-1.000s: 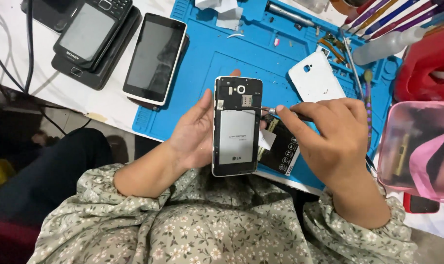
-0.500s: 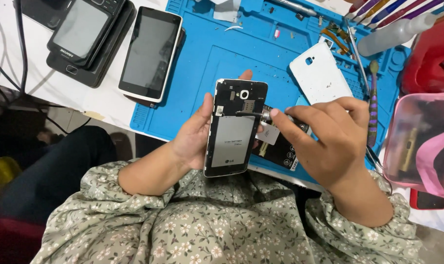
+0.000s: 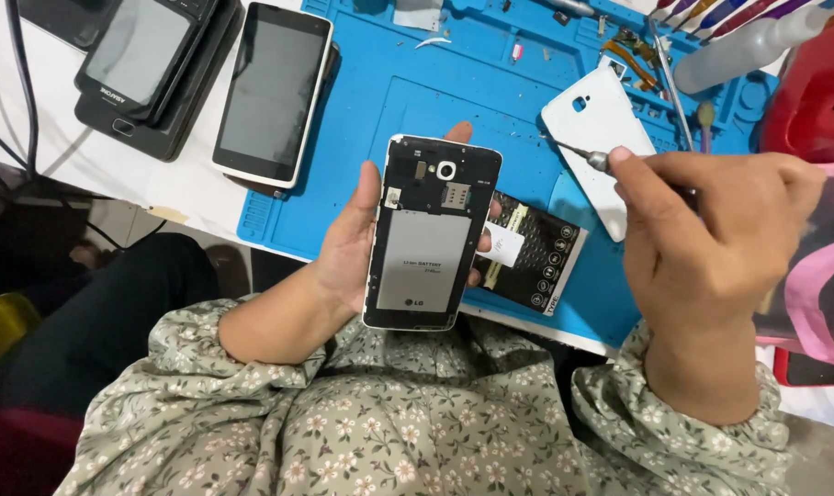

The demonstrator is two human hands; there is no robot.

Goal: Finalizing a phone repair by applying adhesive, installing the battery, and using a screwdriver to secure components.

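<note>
The phone (image 3: 431,234) (back cover off, battery showing) rests face-down in the left hand (image 3: 348,248), gripped by its edges; light, rigid, fragile. Right of the phone, the right hand (image 3: 711,230) pinches a screwdriver (image 3: 582,154).

The left hand (image 3: 348,253) cradles an opened phone (image 3: 431,234) with its battery exposed; the right hand (image 3: 711,234) grips a screwdriver (image 3: 587,156) over the blue mat (image 3: 371,101).
</note>
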